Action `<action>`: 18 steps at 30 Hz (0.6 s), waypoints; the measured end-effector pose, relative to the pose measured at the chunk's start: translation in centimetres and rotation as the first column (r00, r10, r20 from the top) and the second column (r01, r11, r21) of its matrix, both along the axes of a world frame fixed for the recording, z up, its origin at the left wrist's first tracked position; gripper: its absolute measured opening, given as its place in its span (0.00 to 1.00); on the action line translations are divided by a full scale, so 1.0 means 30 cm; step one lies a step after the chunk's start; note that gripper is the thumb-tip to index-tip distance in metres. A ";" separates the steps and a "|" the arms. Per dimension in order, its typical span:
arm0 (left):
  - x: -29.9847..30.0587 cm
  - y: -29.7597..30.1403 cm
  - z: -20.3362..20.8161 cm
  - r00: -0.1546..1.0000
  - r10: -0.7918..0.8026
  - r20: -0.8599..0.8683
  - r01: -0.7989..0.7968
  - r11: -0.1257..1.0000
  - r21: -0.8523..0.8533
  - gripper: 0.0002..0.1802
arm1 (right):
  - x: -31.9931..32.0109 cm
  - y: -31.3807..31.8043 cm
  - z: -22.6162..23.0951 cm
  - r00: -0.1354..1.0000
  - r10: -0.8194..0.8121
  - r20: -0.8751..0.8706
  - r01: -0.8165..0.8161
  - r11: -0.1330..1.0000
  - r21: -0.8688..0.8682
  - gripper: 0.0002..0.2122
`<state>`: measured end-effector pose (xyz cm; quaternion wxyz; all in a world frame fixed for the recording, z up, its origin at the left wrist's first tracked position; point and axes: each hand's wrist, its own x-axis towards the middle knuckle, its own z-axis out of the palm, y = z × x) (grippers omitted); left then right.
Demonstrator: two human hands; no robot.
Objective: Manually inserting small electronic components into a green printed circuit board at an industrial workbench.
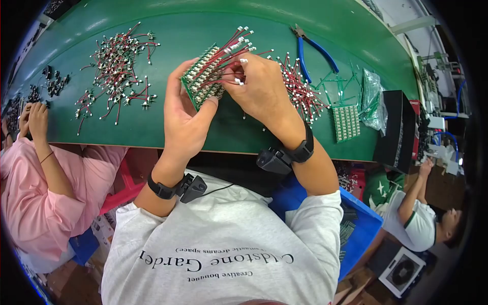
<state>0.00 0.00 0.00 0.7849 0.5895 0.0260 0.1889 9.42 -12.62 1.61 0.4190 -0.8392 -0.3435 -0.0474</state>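
My left hand (185,119) grips a green circuit board panel (201,81) by its edges, tilted up above the bench. Rows of small pale connectors cover the panel's face. Several red wire leads (231,49) with white plugs stand out from its upper right side. Against that face, my right hand (262,86) is closed, its thumb and fingers pinching among the leads. A white plug shows by the thumb; the fingertips themselves are partly hidden.
A heap of small boards with red leads (119,63) lies left, another pile of red leads (300,91) right. Blue-handled cutters (302,51), a second panel (346,123), green strips, a plastic bag (373,96) and a black box (396,129) lie farther right. Co-workers sit on both sides.
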 end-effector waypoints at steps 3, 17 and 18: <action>-0.005 -0.005 -0.003 1.000 0.016 0.008 -0.016 0.996 0.088 0.36 | -0.004 -0.001 0.001 0.996 0.054 0.068 -0.058 0.997 0.060 0.06; -0.019 -0.007 0.000 0.999 0.043 -0.026 -0.040 0.993 0.111 0.34 | -0.009 -0.002 -0.015 0.959 0.095 0.266 -0.079 0.994 -0.070 0.10; -0.016 -0.005 -0.001 0.999 0.042 -0.025 -0.039 0.993 0.111 0.34 | 0.000 0.001 -0.025 0.959 0.094 0.267 -0.078 0.994 -0.071 0.10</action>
